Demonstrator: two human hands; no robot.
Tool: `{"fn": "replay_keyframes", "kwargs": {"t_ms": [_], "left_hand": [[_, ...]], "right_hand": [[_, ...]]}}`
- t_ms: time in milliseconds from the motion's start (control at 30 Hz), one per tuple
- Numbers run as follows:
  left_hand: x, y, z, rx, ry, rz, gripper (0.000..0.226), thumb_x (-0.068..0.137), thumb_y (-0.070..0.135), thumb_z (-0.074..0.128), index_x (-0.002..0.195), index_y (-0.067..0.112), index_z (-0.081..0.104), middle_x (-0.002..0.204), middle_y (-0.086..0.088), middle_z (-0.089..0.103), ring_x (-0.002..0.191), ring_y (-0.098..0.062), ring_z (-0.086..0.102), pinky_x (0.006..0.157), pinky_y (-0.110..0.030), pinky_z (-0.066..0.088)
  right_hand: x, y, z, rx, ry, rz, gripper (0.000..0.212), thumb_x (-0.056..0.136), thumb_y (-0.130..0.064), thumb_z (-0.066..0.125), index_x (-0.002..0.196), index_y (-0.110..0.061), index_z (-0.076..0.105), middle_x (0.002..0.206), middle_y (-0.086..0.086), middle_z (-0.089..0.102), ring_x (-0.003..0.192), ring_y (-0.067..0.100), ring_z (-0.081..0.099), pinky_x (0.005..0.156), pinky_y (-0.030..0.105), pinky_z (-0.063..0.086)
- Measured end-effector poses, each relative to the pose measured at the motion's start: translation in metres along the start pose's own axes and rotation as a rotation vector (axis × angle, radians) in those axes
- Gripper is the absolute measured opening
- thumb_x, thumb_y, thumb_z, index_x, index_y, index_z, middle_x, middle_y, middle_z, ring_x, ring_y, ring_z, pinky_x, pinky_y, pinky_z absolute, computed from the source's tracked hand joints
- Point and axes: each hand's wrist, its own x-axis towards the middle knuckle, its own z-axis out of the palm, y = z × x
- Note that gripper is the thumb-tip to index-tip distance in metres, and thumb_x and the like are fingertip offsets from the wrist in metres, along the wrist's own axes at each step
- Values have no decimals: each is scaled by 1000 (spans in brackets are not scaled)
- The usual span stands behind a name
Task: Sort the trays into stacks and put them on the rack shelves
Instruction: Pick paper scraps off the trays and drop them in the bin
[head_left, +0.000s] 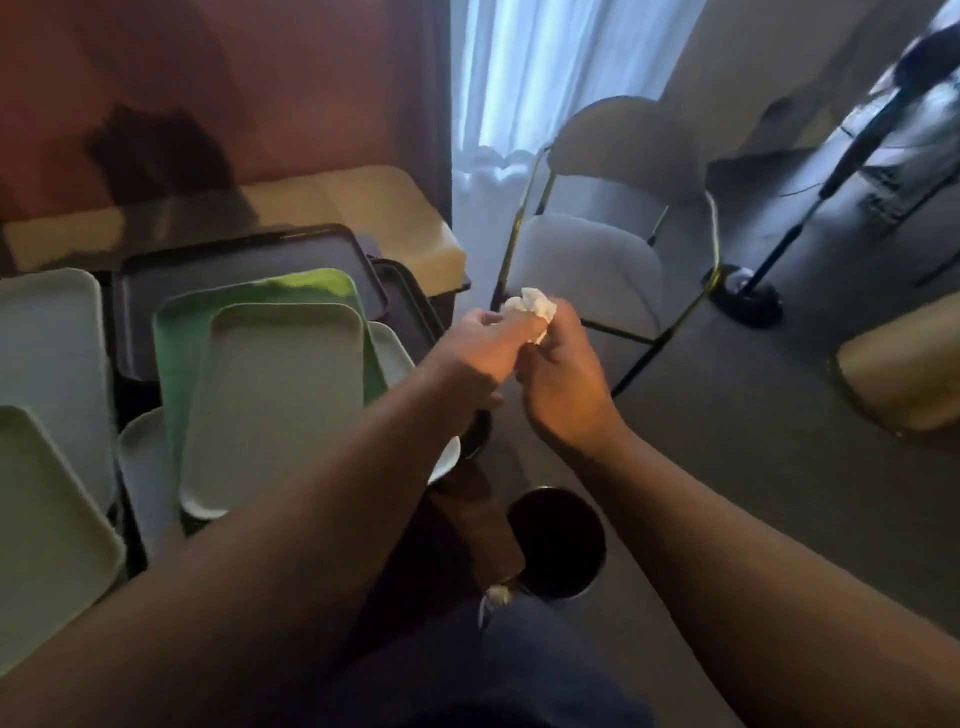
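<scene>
Several trays lie piled on a low table at the left. A pale grey-green tray (275, 400) lies on top of a green tray (270, 291), over a large black tray (249, 254). White trays (47, 332) sit at the far left, another pale one (41, 519) at the lower left. To the right of the pile, my left hand (478, 358) and my right hand (561, 379) meet and both pinch a crumpled white tissue (535, 306) held up between them.
A round dark bin (556, 540) stands on the floor below my hands. A white chair with gold legs (608, 244) is just behind them by the curtain. A black stand base (748, 296) and a tan stool (904, 364) sit at the right.
</scene>
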Motion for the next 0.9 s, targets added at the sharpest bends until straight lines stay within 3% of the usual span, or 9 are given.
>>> {"fn": "replay_keyframes", "kwargs": {"t_ms": [100, 200, 267, 333, 433, 567, 733, 833, 900], "left_hand": [[10, -11, 53, -28, -152, -81, 24, 102, 30, 48, 108, 15, 66, 92, -2, 62, 86, -19, 60, 79, -35, 56], [22, -36, 106, -137, -209, -151, 19, 101, 19, 47, 95, 16, 64, 89, -4, 61, 87, -20, 59, 80, -34, 51], [29, -59, 137, -168, -235, -227, 23, 100, 19, 47, 111, 10, 66, 96, -8, 63, 98, -24, 61, 87, -37, 50], [33, -83, 164, -186, -233, -248, 20, 99, 20, 44, 98, 12, 63, 88, -8, 60, 83, -23, 61, 78, -36, 52], [36, -131, 202, -213, -167, -274, 25, 99, 23, 42, 75, 16, 50, 74, -3, 47, 65, -16, 47, 66, -33, 43], [53, -219, 227, -216, -104, -326, 41, 102, 43, 47, 110, 8, 66, 96, -6, 69, 95, -20, 65, 94, -38, 52], [94, -313, 231, -58, -63, -297, 42, 104, 24, 47, 137, 1, 58, 134, -25, 63, 119, -41, 64, 61, -29, 48], [106, -349, 233, 34, 66, -205, 34, 106, 27, 42, 129, 15, 63, 110, -10, 69, 105, -29, 66, 92, -43, 56], [113, -367, 233, 38, 93, -230, 30, 106, 26, 42, 119, 17, 68, 104, -7, 70, 101, -26, 67, 99, -48, 55]], "right_hand": [[-17, 36, -30, -3, 107, 17, 7, 100, -1, 52, 101, -7, 56, 88, 23, 60, 83, 24, 65, 66, 50, 54], [-34, 88, -61, -267, 256, 44, 19, 96, -12, 53, 77, -12, 55, 70, 8, 60, 68, 28, 64, 56, 52, 49], [-52, 125, -81, -389, 328, 74, 29, 91, -13, 55, 63, -12, 50, 56, 5, 54, 55, 29, 57, 47, 49, 42], [-71, 160, -95, -388, 345, 86, 34, 90, -12, 56, 58, -10, 45, 51, 8, 48, 50, 32, 51, 45, 49, 38], [-102, 213, -108, -316, 262, 106, 36, 88, -14, 59, 57, -10, 42, 52, 10, 45, 49, 35, 45, 43, 48, 34], [-140, 277, -112, -403, 79, 107, 36, 86, -16, 65, 59, -21, 42, 56, 3, 43, 51, 27, 42, 46, 48, 33], [-177, 333, -91, -628, -104, 216, 17, 86, -25, 59, 70, -21, 55, 65, -4, 59, 59, 16, 58, 50, 48, 48], [-187, 354, -79, -767, -148, 367, 17, 88, -36, 58, 91, -23, 48, 84, -9, 53, 64, 13, 51, 56, 36, 42], [-192, 367, -72, -842, -205, 377, 23, 89, -35, 61, 97, -26, 42, 91, -8, 49, 66, 14, 48, 57, 34, 38]]}}
